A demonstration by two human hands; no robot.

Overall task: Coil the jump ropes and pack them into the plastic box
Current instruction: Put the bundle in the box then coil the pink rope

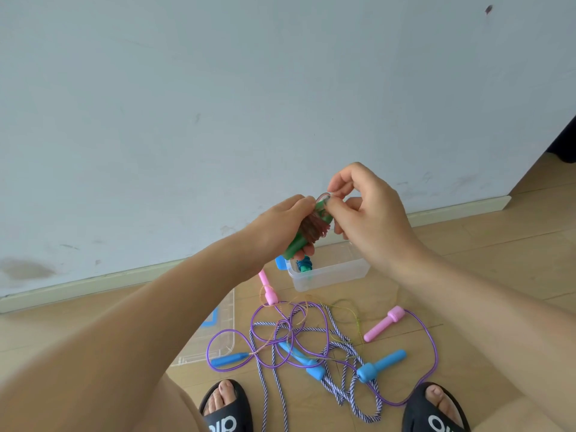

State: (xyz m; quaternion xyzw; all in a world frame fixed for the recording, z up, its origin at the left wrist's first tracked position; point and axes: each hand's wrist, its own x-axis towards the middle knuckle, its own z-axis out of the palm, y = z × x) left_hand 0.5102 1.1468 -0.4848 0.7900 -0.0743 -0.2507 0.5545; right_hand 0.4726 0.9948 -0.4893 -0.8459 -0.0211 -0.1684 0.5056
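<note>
While my left hand (280,226) is gripping the green handles (297,244) with a reddish rope (313,229) coiled round them, at the centre of the frame, my right hand (367,213) is pinching a loop of that rope at the top of the bundle, so both hands are meeting on it. Just below them, the clear plastic box (330,272) is sitting on the wooden floor (483,260) by the wall, holding one coiled blue-green rope (304,265). Lower in the frame, a tangle is lying loose: a purple rope (433,347) with pink handles, a striped rope (339,338) with blue handles, and a thin orange cord (280,310). At lower left, the box's clear lid (224,341) is lying flat beside my forearm.
</note>
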